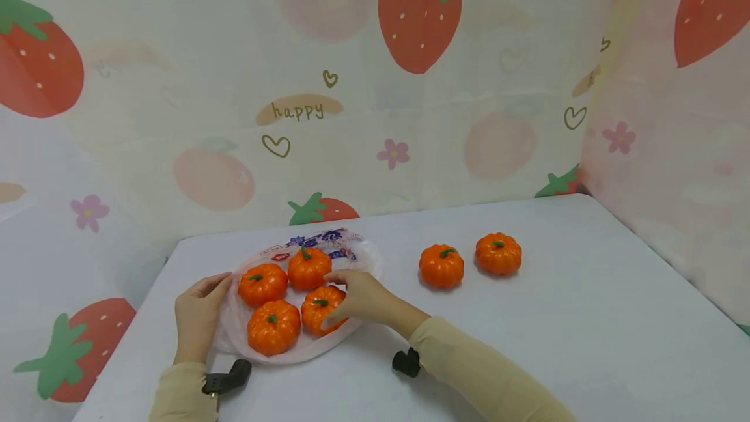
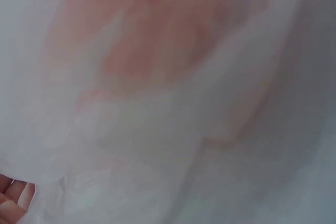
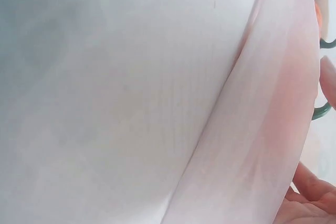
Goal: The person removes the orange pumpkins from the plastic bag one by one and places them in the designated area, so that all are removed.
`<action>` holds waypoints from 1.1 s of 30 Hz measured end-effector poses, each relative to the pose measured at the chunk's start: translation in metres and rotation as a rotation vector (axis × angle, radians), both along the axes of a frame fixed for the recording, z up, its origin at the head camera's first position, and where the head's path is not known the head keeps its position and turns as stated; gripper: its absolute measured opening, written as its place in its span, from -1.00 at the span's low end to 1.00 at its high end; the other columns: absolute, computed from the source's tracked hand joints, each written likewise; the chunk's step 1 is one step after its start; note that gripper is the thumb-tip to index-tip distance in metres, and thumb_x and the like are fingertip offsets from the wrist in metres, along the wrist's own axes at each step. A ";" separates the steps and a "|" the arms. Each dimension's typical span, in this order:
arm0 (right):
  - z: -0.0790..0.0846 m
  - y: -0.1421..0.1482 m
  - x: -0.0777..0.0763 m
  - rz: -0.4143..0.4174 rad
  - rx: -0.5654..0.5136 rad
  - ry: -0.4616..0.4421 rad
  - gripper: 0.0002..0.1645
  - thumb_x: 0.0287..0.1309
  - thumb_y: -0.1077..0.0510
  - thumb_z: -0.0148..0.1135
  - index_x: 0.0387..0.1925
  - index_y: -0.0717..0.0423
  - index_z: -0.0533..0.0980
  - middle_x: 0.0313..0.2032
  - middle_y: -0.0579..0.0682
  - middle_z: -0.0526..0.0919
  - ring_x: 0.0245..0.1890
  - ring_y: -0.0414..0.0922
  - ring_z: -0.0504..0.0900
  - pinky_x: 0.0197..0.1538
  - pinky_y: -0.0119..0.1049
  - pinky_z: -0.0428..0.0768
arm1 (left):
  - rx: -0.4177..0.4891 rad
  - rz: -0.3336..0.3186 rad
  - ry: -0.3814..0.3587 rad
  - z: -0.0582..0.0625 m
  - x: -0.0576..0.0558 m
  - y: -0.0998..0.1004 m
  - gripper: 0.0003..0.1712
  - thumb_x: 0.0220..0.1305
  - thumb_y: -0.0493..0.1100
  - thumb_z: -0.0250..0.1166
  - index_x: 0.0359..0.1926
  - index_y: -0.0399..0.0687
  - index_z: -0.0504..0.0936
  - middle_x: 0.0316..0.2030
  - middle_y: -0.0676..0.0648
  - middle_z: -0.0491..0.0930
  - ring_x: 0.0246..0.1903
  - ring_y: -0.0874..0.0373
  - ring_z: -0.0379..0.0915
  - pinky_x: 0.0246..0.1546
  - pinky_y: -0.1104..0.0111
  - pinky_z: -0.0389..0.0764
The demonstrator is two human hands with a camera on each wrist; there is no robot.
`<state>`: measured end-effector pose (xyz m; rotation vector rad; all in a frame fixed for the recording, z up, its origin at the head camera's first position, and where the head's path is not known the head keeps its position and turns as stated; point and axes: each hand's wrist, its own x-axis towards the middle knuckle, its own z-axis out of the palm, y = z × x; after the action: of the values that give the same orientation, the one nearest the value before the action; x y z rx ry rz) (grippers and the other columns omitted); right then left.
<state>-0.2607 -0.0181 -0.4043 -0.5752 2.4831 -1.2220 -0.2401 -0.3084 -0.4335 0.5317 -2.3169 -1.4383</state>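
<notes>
Several small orange pumpkins with green stems, among them a front-left pumpkin (image 1: 273, 328), sit in an open, thin whitish plastic bag (image 1: 305, 351). At the bag's left rim, my left hand (image 1: 199, 311) pinches the plastic between thumb and fingers. My right hand (image 1: 366, 298) reaches over the right rim, its thumb and fingers curved round the front-right pumpkin (image 1: 316, 311). The bag wall (image 3: 273, 119) covers much of the right wrist view, with parts of the right hand (image 3: 312, 198) beyond it. In the left wrist view the plastic (image 2: 142, 129) blurs the orange behind it.
Two more pumpkins stand on the white table (image 1: 562, 337) right of the bag: a nearer pumpkin (image 1: 441, 266) and a farther pumpkin (image 1: 498, 254). A strawberry-patterned cloth (image 1: 363, 109) hangs along the table's back and sides. Black wrist cameras sit at both cuffs.
</notes>
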 end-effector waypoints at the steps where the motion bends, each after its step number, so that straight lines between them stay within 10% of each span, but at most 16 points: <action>1: -0.001 -0.001 -0.001 -0.002 0.005 0.000 -0.07 -0.18 0.03 0.65 0.28 0.10 0.47 0.26 0.03 0.56 0.24 0.01 0.51 0.31 -0.12 0.51 | -0.001 0.001 0.000 0.000 0.000 0.000 -0.49 0.36 0.19 0.23 0.09 -0.08 0.69 -0.22 0.36 0.66 -0.14 0.52 0.40 -0.17 0.80 0.39; 33: 0.028 0.040 0.004 -0.057 -0.116 0.019 -0.15 -0.09 0.07 0.60 0.28 0.06 0.49 0.30 0.09 0.51 0.30 0.12 0.49 0.27 -0.07 0.54 | -0.015 0.006 0.011 0.001 0.001 0.002 -0.51 0.37 0.17 0.22 0.08 -0.08 0.69 -0.12 0.19 0.71 -0.15 0.55 0.39 -0.16 0.83 0.38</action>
<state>-0.2564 0.0217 -0.3763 -0.5505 2.4725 -1.3957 -0.2393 -0.3068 -0.4329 0.5244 -2.3138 -1.4165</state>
